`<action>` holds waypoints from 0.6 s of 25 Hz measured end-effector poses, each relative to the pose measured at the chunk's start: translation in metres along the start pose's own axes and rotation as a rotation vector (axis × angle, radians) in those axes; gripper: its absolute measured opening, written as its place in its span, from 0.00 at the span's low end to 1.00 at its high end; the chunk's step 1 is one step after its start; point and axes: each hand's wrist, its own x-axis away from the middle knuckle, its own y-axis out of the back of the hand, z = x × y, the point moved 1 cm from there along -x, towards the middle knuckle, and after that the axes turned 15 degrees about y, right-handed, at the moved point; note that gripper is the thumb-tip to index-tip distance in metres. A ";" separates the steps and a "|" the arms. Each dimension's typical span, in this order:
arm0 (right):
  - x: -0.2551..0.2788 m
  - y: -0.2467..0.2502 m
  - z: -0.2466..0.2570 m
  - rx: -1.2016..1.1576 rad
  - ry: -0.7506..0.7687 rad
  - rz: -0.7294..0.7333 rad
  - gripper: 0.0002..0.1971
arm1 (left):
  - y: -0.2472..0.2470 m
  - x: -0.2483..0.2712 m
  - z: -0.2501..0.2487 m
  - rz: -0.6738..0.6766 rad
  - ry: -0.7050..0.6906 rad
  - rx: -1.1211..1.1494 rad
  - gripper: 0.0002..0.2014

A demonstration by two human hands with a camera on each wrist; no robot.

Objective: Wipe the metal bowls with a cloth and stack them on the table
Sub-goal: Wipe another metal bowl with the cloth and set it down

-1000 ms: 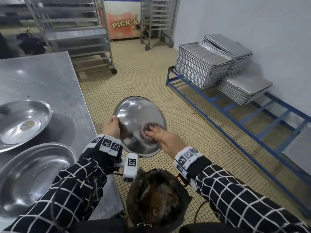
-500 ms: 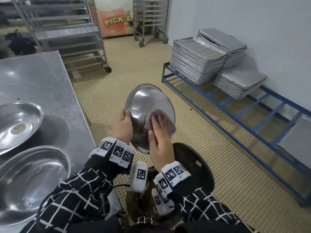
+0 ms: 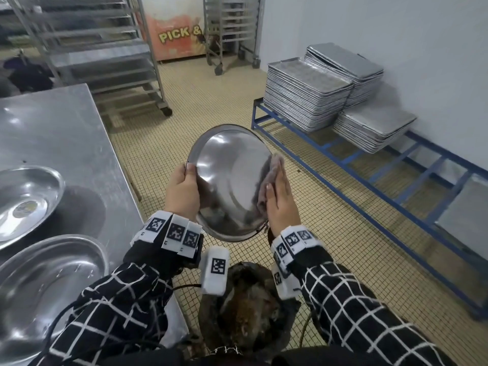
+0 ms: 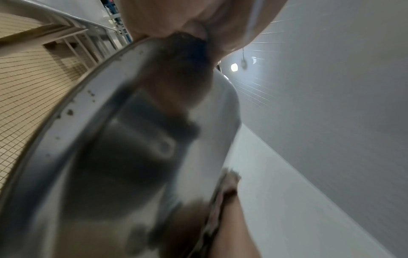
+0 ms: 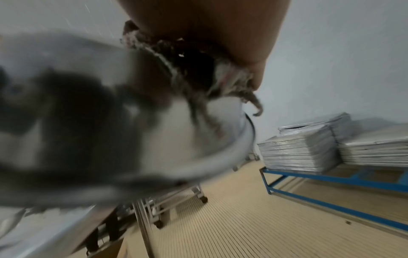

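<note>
- Cloth (image 3: 273, 178) has swept from the bowl's near centre to its right rim; inside nearly covered.
- Left hand (image 3: 182, 192) pinches metal bowl (image 3: 229, 180) by its left rim, tilted, off the table's (image 3: 66, 133) right edge.
- Right hand (image 3: 281, 199), fingers flat, presses the cloth.
- Stacking on two table bowls (image 3: 26, 199) comes next.

Black sleeves (image 3: 126, 307) with white grid lines; white wristbands (image 3: 173, 232) bearing square black-and-white markers.

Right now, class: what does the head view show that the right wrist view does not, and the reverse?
Head only: two bowls resting on the steel table, and the left hand gripping the held bowl.
Right wrist only: the cloth's frayed threads dangling past the rim.
Both: the right hand pressing the cloth, stacked trays, blue rack.
</note>
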 end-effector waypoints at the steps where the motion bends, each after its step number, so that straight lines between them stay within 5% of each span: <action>1: 0.014 -0.003 -0.001 0.010 0.026 0.015 0.32 | 0.001 -0.002 0.001 -0.009 0.005 0.004 0.13; 9: 0.027 -0.029 0.065 0.144 0.180 -0.008 0.30 | -0.013 0.008 0.006 0.055 -0.020 0.002 0.11; 15: -0.023 0.002 0.050 0.166 0.015 -0.165 0.31 | -0.011 0.020 0.001 0.106 -0.045 0.032 0.13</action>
